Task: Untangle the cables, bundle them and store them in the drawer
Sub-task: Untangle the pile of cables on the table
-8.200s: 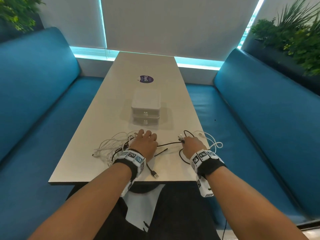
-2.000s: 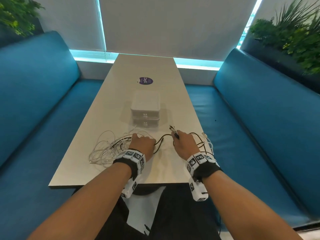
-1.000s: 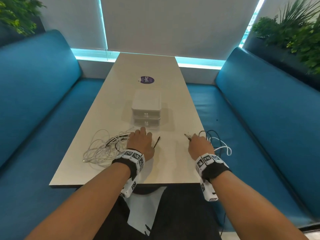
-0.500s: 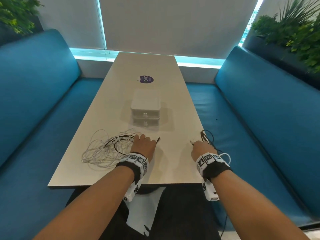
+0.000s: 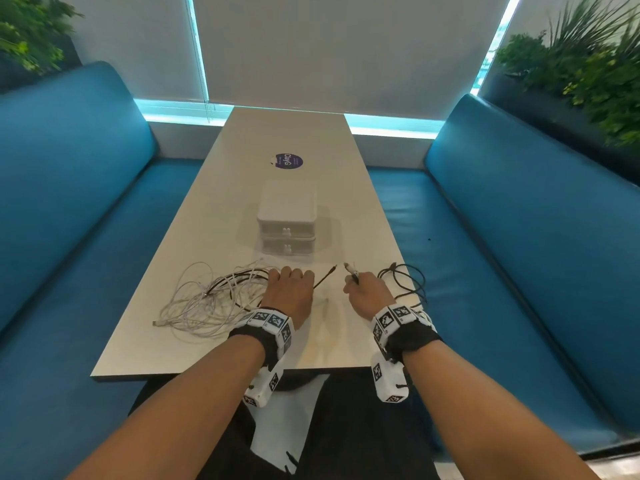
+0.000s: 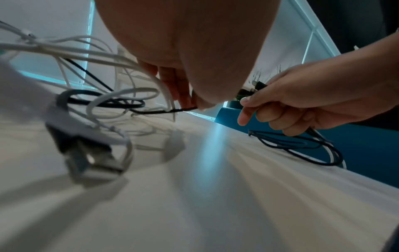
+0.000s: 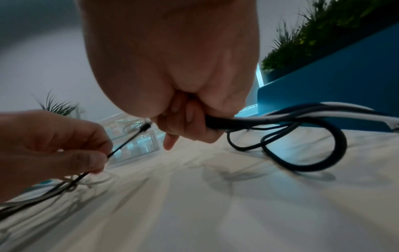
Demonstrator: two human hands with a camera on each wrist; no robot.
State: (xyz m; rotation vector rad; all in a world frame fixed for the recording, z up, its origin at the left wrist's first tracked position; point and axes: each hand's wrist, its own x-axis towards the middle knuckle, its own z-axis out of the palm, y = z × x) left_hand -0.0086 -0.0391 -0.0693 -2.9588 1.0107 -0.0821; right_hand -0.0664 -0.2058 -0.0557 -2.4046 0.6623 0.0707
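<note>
A tangle of white cables (image 5: 201, 303) with a thin black cable (image 6: 103, 102) through it lies on the table's near left. My left hand (image 5: 289, 292) pinches that thin black cable (image 7: 127, 143) near its free plug end (image 5: 332, 269), which points up to the right. My right hand (image 5: 367, 292) grips a bundle of black and white cables (image 7: 270, 117); their plugs (image 5: 349, 268) stick out past the fist. Black loops (image 5: 408, 282) of this bundle lie at the table's right edge. The white two-drawer box (image 5: 287, 220) stands mid-table, both drawers closed.
The white table (image 5: 284, 133) runs away from me between two blue benches (image 5: 519, 237). A round purple sticker (image 5: 289, 161) lies beyond the drawer box. Plants (image 5: 588, 64) stand behind the bench backs. A USB plug (image 6: 86, 158) lies close under my left wrist.
My right hand has come back left toward the table's middle with its cable bundle, after pulling it out to the right edge. The left hand stays by the tangle, still pinching the thin black cable.
</note>
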